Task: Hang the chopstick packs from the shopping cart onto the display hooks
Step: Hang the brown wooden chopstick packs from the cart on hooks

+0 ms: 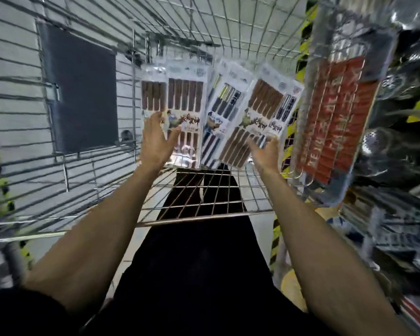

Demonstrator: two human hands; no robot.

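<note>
The chopstick packs point(184, 93) are in the shopping cart point(204, 187), spread like a fan against its far end, with the printed header cards pointing away from the person and the lower ends toward the person. Some packs show brown sticks and some show dark ones. The two hands are apart, one at each side of the fan. The left hand point(155, 141) lies with straight fingers on the lower half of the packs nearest the left wall of the cart, its thumb spread out to the side. The right hand point(264, 154) is at the lower ends of the packs nearest the right wall. Its thumb seems to be on top and its fingers behind, but the blur does not let me tell if it really grips them. A red sign point(335, 117) hangs on the right wall of the cart, and a dark panel point(83, 88) is beyond the left wall. The display hooks are not in view. I judge that the packs are light and quite stiff along the sticks, while the clear film is smooth and can slide – one pack over another – when several are taken together. A good hold would be a pinch across the middle or lower half, which leaves the header card free for the hook.
</note>
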